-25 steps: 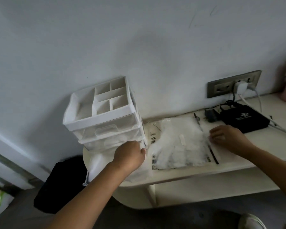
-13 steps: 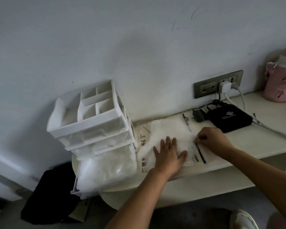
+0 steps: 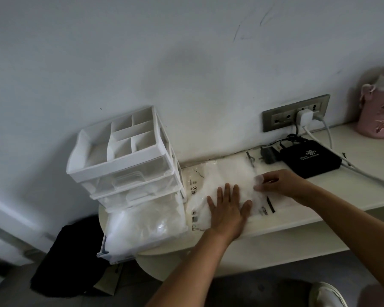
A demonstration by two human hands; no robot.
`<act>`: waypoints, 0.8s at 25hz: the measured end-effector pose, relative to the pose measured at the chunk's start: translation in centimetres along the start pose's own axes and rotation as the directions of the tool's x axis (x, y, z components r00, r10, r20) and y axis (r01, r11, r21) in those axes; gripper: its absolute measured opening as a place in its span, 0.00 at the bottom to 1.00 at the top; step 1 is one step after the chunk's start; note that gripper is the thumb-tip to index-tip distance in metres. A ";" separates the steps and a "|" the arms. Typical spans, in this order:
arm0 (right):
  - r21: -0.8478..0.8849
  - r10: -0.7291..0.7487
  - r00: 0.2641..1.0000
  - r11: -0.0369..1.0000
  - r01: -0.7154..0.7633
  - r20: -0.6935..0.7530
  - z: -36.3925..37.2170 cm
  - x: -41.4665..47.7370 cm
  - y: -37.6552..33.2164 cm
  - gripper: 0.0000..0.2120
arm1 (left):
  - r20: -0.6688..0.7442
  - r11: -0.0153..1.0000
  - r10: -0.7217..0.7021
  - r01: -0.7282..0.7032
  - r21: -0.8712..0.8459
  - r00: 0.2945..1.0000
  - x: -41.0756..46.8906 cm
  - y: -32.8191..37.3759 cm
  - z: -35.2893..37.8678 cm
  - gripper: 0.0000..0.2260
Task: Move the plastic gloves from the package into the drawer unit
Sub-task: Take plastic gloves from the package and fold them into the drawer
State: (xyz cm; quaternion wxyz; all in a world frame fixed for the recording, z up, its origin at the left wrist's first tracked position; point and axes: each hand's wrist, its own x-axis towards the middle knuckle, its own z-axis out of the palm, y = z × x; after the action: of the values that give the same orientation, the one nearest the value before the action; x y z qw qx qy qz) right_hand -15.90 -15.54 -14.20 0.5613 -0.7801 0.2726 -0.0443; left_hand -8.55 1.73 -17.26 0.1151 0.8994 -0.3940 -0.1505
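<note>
A clear package (image 3: 220, 173) of white plastic gloves lies flat on the cream shelf (image 3: 319, 209), just right of the white drawer unit (image 3: 124, 169). My left hand (image 3: 227, 209) presses flat on the package with fingers straight. My right hand (image 3: 279, 185) reaches into the package's right end, its fingertips covered by the thin plastic and pinching the gloves inside. The unit's bottom drawer (image 3: 138, 235) is pulled out and holds a heap of gloves. The two drawers above it are pushed in.
A black box (image 3: 308, 159) with cables sits at the right by the wall socket (image 3: 295, 113). A pink bottle (image 3: 379, 107) stands at the far right. A black bag (image 3: 67, 260) lies on the floor below the drawer.
My left hand left the open drawer and came to lie flat on the package. My right hand pushed its fingertips into the package's end. The view shifted right.
</note>
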 end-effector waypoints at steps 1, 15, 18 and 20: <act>0.030 0.014 0.997 0.999 -0.012 -0.075 0.3 0.0 0.0 0.12 | -0.004 1.000 0.001 -0.001 0.003 1.000 0.0 0.0 0.0 0.28; 0.443 -0.236 0.937 0.833 0.332 -0.258 -2.3 -3.5 -9.8 0.14 | 0.025 0.991 -0.047 0.050 -0.120 0.999 0.1 0.2 -1.2 0.45; 0.564 -0.349 0.935 0.762 0.319 -0.056 -3.9 -5.2 -12.0 0.17 | -0.057 0.779 -0.089 0.034 -0.626 0.994 -0.3 0.8 -4.7 0.31; 0.581 -0.397 0.911 0.770 0.262 0.115 -4.2 -6.1 -12.9 0.18 | -0.048 0.376 -0.028 -0.034 -0.926 0.998 -1.0 0.2 -7.7 0.34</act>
State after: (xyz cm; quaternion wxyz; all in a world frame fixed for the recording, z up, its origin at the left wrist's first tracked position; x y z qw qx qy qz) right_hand -17.81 -13.32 0.44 0.7735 -0.6193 0.0389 -0.1287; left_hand -6.57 3.03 -9.84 0.6089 0.6848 -0.2408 -0.3198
